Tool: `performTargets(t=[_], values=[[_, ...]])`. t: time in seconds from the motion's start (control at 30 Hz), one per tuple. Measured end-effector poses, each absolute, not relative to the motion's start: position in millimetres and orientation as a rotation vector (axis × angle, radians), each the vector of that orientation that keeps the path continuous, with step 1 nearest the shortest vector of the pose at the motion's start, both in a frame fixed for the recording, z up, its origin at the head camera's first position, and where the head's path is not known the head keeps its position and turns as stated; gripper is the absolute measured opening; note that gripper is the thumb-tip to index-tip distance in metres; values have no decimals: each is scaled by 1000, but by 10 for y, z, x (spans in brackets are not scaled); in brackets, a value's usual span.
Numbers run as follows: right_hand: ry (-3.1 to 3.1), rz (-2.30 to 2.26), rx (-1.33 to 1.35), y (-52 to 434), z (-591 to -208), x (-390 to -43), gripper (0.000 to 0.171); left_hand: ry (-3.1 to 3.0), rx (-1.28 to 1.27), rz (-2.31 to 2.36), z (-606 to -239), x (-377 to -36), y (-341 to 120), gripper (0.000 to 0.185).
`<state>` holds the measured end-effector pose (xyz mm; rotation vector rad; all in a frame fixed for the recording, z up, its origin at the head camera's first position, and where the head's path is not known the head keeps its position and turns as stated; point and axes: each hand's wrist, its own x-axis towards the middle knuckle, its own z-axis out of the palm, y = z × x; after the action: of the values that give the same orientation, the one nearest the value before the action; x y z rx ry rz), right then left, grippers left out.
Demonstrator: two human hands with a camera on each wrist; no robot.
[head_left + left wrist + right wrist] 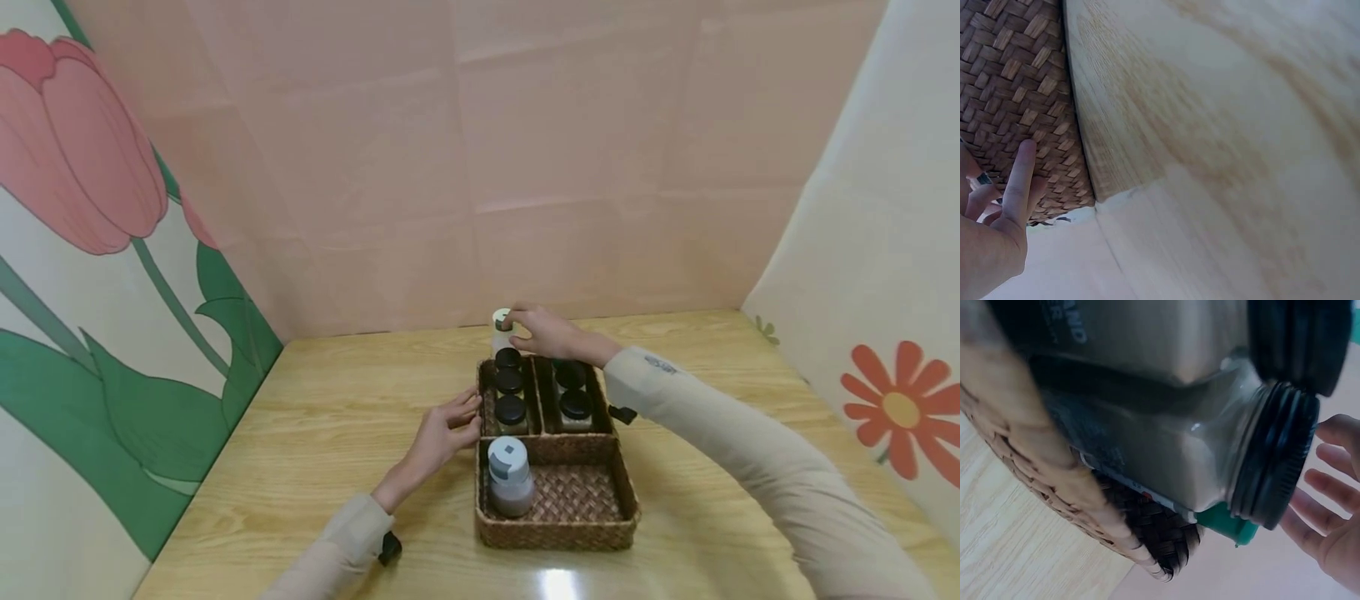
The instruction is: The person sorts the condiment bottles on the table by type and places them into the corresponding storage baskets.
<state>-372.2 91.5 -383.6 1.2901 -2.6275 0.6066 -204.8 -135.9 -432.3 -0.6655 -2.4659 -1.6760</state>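
Observation:
A brown woven basket [557,533] with three compartments stands on the table. My left hand [450,425] has its fingers extended against the basket's left side; in the left wrist view one straight finger [1020,178] lies along the weave. At the basket's back left corner is a white-capped bottle [501,340], its lower part hidden behind a jar. My right hand [551,332] reaches over the back, fingertips at that bottle's cap and thumb apart from the fingers. In the right wrist view its fingers are spread beside a black jar lid [1279,456].
Black-lidded jars [511,410] fill the back left compartment, and more jars [576,408] stand in the back right one. A green cap [1229,524] shows among them. The front compartment holds a pale-capped shaker bottle [511,477]. A pink sheet [375,208] hangs behind the table.

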Motion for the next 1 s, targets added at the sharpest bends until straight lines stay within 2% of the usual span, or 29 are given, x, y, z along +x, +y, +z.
performTargets(t=[0.67,1.0], values=[[-2739,496,1244,935,-3938,-3928,55,-2449,-681,-1687,-4336,-2003,-1368,36],[-2791,461,1252,913,-3968,-3957,54,-2467,-668,-1678,-4318,-1985,-1397,36]])
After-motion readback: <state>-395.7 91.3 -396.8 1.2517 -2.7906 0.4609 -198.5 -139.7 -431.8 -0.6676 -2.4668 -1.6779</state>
